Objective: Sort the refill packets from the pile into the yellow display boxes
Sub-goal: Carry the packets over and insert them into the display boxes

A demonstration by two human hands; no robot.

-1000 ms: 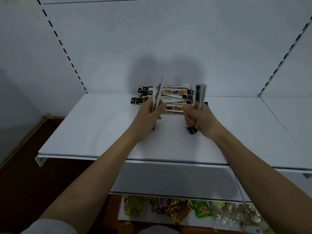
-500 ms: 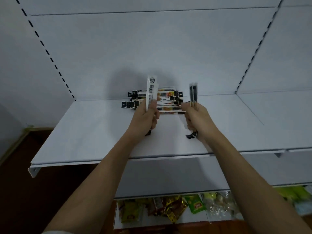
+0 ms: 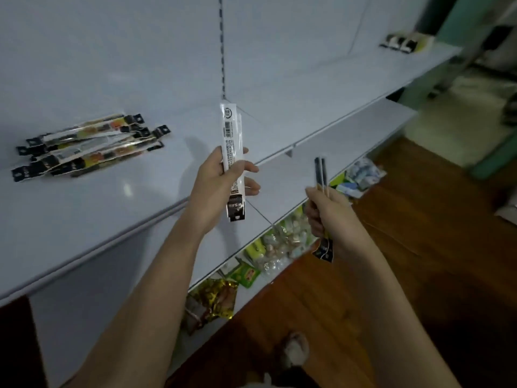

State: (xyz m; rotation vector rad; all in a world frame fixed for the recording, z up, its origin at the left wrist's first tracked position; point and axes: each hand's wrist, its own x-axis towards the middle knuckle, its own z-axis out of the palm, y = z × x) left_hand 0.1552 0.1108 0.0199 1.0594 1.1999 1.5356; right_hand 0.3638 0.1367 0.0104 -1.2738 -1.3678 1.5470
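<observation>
The left hand (image 3: 221,186) grasps a refill packet (image 3: 232,152) around its lower half, fingers wrapped across the white printed back, thumb behind. The packet stands nearly upright: its barcode end rises above the fist, and its black hanging tab pokes out below the palm. Just to the right of that grip, and a little lower, the right hand (image 3: 324,214) is clenched around a thin bundle of packets (image 3: 321,175) seen edge-on. Their dark narrow edges stick up above the knuckles, and a black tab end hangs out beneath the heel of the hand. How many packets are in this bundle cannot be told, though two edges show.

Both hands hover in the air in front of the white shelf (image 3: 112,208), apart from each other and touching nothing else. Well to the left of the left hand, farther back on the shelf, lies the pile of packets (image 3: 86,147), loosely stacked and fanned, black tabs at both ends. Far up to the right of the right hand, on the next shelf section, sits a blurred yellow display box (image 3: 405,43) with dark packet ends showing in it. Below both grips, bags of snacks (image 3: 251,273) fill the lower shelf above a brown wooden floor (image 3: 419,275).
</observation>
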